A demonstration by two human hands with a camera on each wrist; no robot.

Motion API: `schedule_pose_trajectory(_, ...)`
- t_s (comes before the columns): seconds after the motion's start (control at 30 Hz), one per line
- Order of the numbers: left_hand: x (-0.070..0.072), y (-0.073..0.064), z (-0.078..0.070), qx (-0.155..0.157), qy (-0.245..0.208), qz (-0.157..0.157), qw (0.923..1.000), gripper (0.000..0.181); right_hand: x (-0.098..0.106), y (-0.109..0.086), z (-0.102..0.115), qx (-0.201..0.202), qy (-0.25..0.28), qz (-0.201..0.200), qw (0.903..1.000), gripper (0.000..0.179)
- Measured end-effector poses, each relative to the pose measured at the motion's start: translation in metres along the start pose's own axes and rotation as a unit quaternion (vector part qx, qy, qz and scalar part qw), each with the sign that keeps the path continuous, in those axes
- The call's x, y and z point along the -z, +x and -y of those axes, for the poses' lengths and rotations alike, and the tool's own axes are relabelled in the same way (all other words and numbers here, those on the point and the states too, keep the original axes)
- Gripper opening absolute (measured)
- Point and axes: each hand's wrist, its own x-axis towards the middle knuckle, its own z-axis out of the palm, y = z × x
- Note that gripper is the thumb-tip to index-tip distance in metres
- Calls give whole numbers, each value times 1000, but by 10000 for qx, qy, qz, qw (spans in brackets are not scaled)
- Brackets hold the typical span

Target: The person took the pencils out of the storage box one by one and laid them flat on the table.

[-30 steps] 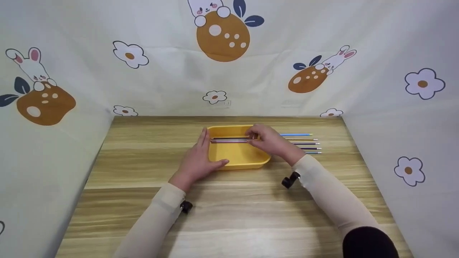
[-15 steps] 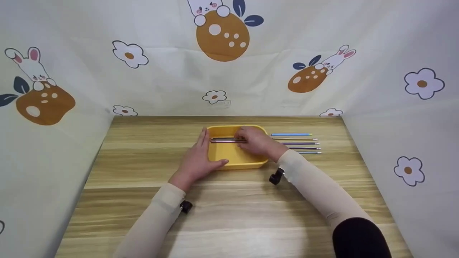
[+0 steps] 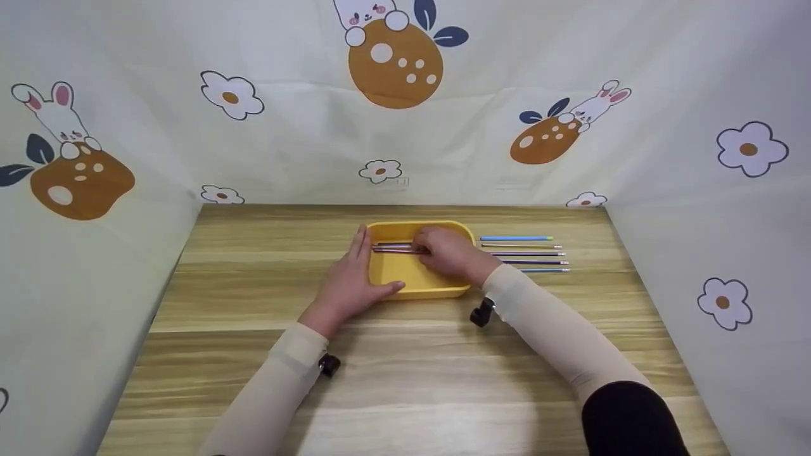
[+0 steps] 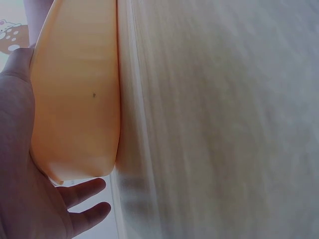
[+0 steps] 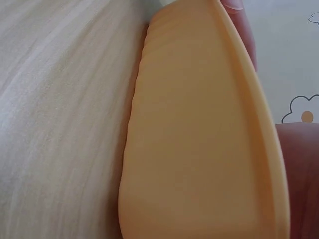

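A person's right hand [image 3: 451, 254] reaches over the right side of a yellow tray [image 3: 405, 272], its bent fingers and thumb drawn together on pencils [image 3: 391, 249] lying inside along the far wall. The fingertips are partly hidden, so how many pencils they hold cannot be told. The left hand [image 3: 348, 285] spreads wide around the tray's left end, fingers straight, thumb at the near left corner, bracing it rather than gripping.

The tray sits toward the far edge of the worktop [image 3: 405, 367], near its middle; a loose row [image 3: 531, 254] of five more pencils lies just beside it, toward the far right corner.

The pencils look light, stiff and slim, with smooth sides likely to roll or slide over one another. They should be tough enough along the shaft, though any sharpened point would be the fragile part. A thumb-and-finger pinch around mid-length looks the surest hold; one taken at an end would let the other swing. The tray, apparently thin plastic, is probably light enough to skid when nudged, and is best steadied by the rim or end wall.
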Motion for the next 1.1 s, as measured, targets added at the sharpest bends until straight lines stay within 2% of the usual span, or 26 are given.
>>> schedule_pose_trajectory(0.23, 0, 1, 1, -9, -7, -14, 10000, 137, -2, 1, 0, -1, -134, 1, 9999, 16)
schedule_pose_trajectory(0.87, -1, 1, 0, -44, 91, -25, 9999, 137, -5, 4, -3, 12, 87, -39, 10000, 22)
schedule_pose_trajectory(1.1, 0, 0, 1, -42, 109, -9, 9999, 137, -9, 2, -6, 248, 259, -148, 9992, 21)
